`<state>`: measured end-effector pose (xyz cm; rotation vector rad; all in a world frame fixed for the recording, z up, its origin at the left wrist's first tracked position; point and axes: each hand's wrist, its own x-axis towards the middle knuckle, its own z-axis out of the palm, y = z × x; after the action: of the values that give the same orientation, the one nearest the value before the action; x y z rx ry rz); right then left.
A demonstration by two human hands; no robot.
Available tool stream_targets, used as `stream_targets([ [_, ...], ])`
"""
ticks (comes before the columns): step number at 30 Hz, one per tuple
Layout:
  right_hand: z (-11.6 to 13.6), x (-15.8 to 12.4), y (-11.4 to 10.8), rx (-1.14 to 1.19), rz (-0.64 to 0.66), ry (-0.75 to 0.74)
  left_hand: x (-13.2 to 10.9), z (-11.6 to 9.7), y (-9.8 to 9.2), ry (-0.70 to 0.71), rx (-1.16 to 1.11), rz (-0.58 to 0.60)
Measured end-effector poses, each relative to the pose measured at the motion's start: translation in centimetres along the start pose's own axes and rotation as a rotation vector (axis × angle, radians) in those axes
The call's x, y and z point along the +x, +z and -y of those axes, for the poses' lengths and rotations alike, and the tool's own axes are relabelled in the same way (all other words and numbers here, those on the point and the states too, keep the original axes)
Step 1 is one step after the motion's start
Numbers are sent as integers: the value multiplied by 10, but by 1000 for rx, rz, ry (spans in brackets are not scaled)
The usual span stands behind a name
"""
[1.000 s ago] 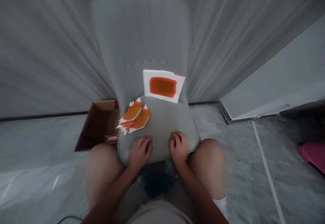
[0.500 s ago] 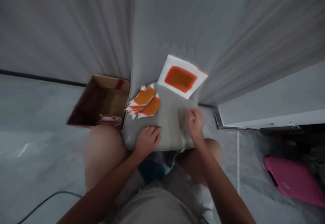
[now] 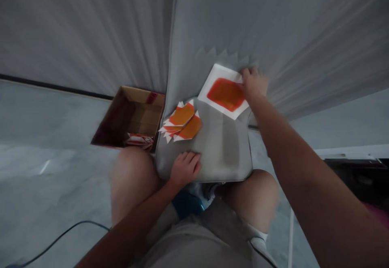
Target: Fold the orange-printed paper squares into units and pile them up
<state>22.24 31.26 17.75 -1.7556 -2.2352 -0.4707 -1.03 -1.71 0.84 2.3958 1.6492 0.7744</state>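
Open cardboard box (image 3: 130,116) at about 10 o'clock off the gray chair seat (image 3: 225,150), with red-and-white packets (image 3: 139,140) inside. Left hand (image 3: 184,170) lies on the seat at 6 o'clock, fingers loosely spread. Right hand (image 3: 254,84) reaches to 2 o'clock, fingers bunched at the edge of a white sheet (image 3: 226,94) with an orange patch; can't tell if they're pinching it.

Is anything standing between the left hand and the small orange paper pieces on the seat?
Nothing visible stands in the way. The left hand rests on the grey seat cushion, and only bare cushion separates it from the orange-and-white paper pieces.
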Motion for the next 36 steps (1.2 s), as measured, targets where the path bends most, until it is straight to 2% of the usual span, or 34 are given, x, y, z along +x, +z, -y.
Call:
stream_targets([
  [9,-50,30,5,188,72,-178,-2,2,0,10,-11,22],
  [15,-43,37,-12,264,121,-43,-2,2,0,-15,2,31],
  [18,-39,35,-25,305,151,-90,-2,3,0,-24,11,42],
  [21,-32,17,-43,360,137,-142,-1,3,1,-6,25,31],
  [23,-22,-10,-59,468,7,-195,0,3,1,1,38,19],
  [26,-1,-75,-75,639,-149,-366,1,2,0,-7,49,23],
  [29,23,-159,-66,740,-117,-487,1,1,0,-14,48,22],
  [33,53,-264,-25,807,-76,-293,0,6,3,-65,104,15],
  [36,68,-319,-1,792,-73,-81,0,12,6,-70,105,49],
])
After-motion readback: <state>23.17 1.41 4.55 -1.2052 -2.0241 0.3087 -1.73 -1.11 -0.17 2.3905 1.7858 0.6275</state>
